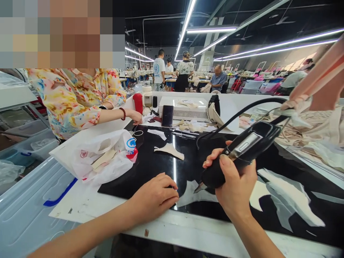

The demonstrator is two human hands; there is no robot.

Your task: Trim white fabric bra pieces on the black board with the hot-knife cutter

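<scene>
In my right hand (236, 186) is a black corded handheld tool (215, 173) with a pointed metal tip; its exact kind I cannot tell. My fingers and thumb wrap around its body. The tip points down-left at a thin translucent grey-white piece (188, 191) on the black glossy board (150, 172). Whether it touches the piece is unclear. My left hand (154, 197) rests on the board at the piece's left edge, palm down, fingers loosely bent. No held thing shows in it, though its fingertips partly hide that edge.
A white plastic bag (107, 157) with cut pieces lies left. Cut pieces (169, 150) and a phone (167, 116) are ahead; pale layered pieces (291, 193) lie right. The black cable (236, 111) arches to the tool. A co-worker's hand (134, 116) reaches in from the left.
</scene>
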